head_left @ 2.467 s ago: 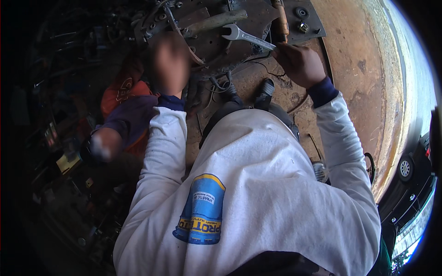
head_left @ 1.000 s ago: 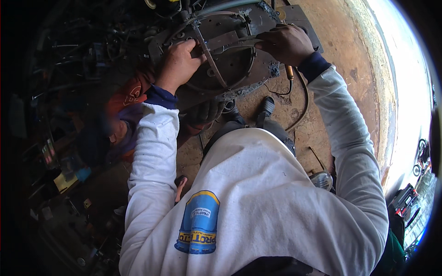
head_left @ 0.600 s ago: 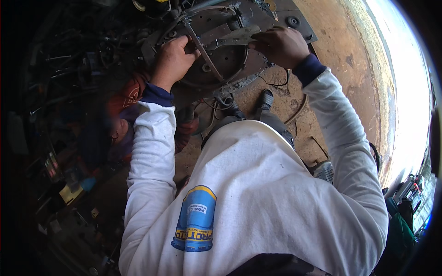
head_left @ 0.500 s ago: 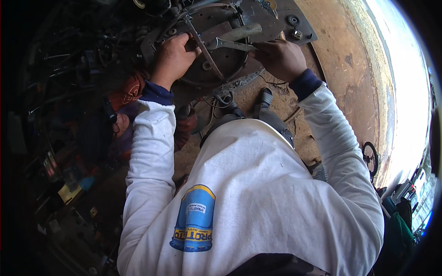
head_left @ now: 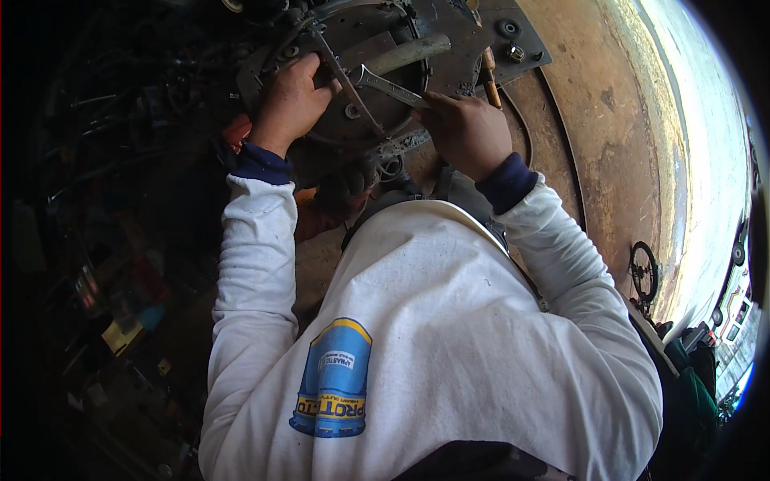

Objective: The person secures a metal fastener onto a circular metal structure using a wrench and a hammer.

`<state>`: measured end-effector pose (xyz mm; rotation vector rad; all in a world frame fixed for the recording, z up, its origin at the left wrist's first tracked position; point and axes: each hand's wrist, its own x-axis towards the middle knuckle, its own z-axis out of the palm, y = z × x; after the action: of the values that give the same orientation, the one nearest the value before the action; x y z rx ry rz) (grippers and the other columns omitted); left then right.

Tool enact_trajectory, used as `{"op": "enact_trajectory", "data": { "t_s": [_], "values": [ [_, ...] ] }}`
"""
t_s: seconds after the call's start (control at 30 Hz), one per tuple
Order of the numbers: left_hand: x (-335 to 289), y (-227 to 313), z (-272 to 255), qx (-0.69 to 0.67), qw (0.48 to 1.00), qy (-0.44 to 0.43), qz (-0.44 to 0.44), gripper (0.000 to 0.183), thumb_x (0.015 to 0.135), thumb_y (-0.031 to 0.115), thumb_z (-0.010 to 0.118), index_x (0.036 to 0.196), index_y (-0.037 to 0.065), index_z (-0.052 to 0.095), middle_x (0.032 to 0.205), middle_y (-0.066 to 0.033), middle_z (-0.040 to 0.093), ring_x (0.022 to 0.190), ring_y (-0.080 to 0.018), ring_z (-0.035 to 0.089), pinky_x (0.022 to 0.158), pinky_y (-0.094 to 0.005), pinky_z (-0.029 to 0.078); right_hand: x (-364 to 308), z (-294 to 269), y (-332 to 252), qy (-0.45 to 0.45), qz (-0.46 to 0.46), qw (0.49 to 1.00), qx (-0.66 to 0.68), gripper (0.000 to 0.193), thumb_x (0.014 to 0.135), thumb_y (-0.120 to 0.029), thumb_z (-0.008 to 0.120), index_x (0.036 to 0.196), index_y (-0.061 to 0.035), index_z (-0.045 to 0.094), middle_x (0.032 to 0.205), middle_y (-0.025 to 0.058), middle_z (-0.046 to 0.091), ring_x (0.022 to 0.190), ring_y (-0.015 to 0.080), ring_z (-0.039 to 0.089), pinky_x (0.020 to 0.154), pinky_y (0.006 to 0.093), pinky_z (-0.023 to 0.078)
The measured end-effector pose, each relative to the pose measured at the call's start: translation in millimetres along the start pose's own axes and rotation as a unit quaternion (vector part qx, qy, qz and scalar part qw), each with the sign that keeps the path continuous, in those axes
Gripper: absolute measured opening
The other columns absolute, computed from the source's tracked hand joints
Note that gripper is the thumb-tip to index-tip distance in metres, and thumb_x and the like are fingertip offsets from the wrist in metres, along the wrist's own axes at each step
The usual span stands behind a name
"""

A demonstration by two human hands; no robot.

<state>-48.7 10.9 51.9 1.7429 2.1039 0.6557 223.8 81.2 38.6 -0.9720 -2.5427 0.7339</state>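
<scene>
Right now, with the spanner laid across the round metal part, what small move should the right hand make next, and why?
Probably a short swing of the spanner handle. The right hand grips its near end, its open jaw sits near the middle of the round metal disc, and the left hand braces the disc's rim. Whether the jaw is seated on a nut is too small to tell.

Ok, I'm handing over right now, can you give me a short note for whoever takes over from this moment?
Left hand: resting on the round metal disc, gripping a thin rod laid across it.
Right hand: holding a wrench, its open end over the disc beside the rod.
A grey bar lies across the disc's upper part; a nut sits on the rusty plate to the right.
Done or left: cannot tell which fasteners are loosened or tightened.
</scene>
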Motion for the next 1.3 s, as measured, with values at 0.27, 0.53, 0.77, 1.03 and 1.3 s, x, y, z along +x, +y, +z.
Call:
{"op": "enact_trajectory", "data": {
  "t_s": [0.27, 0.53, 0.77, 1.03, 1.3],
  "values": [
    [-7.0, 3.2, -2.3, -0.008, 1.0, -0.001, -0.021, 0.029, 0.087, 0.02, 0.076, 0.108, 0.002, 0.067, 0.104, -0.0169, 0.072, 0.097, -0.0337, 0.069, 0.082, -0.0398, 0.053, -18.5, -16.2, -1.1, -0.027, 0.011, 0.999, 0.027, 0.028, 0.091, -0.029, 0.068, 0.113, -0.0119, 0.071, 0.079, 0.0134, 0.069, 0.071, 0.0349, 0.068, 0.062, 0.0443, 0.054],
    [-3.4, 16.7, -3.0, -0.016, 0.999, 0.001, -0.044, 0.031, 0.087, 0.016, 0.077, 0.112, 0.002, 0.068, 0.103, -0.0148, 0.073, 0.095, -0.0276, 0.07, 0.083, -0.0358, 0.052, 66.5, -58.4, 64.1, -0.056, -0.195, 0.975, -0.088, 0.027, 0.09, -0.035, 0.07, 0.109, -0.0158, 0.075, 0.082, 0.0113, 0.071, 0.075, 0.0286, 0.07, 0.063, 0.0406, 0.055],
    [-5.2, 9.1, 0.0, -0.032, 0.997, -0.006, -0.074, 0.031, 0.087, 0.015, 0.077, 0.115, 0.003, 0.068, 0.103, -0.0111, 0.074, 0.093, -0.0188, 0.068, 0.084, -0.0327, 0.052, 131.7, -64.8, 75.3, -0.123, -0.314, 0.937, -0.09, 0.024, 0.087, -0.037, 0.067, 0.098, -0.0176, 0.076, 0.085, 0.0108, 0.072, 0.079, 0.0331, 0.069, 0.067, 0.0443, 0.054],
    [-3.9, 14.5, -0.5, -0.024, 0.997, 0.002, -0.07, 0.033, 0.088, 0.017, 0.077, 0.117, 0.004, 0.068, 0.106, -0.0104, 0.074, 0.095, -0.0206, 0.069, 0.086, -0.0334, 0.052, 187.5, -34.9, 86.4, -0.101, -0.428, 0.884, -0.159, 0.031, 0.086, -0.041, 0.069, 0.11, -0.0222, 0.075, 0.09, 0.0087, 0.073, 0.083, 0.0316, 0.069, 0.07, 0.0453, 0.053],
    [-6.7, 4.0, 0.8, -0.005, 0.998, 0.01, -0.06, 0.032, 0.088, 0.018, 0.076, 0.116, 0.004, 0.067, 0.105, -0.0123, 0.073, 0.095, -0.0245, 0.07, 0.084, -0.0352, 0.053, 143.0, -48.8, 66.5, -0.105, -0.326, 0.93, -0.133, 0.025, 0.087, -0.039, 0.069, 0.1, -0.0194, 0.076, 0.082, 0.0079, 0.071, 0.082, 0.0308, 0.067, 0.075, 0.0442, 0.053]
  ]
}}
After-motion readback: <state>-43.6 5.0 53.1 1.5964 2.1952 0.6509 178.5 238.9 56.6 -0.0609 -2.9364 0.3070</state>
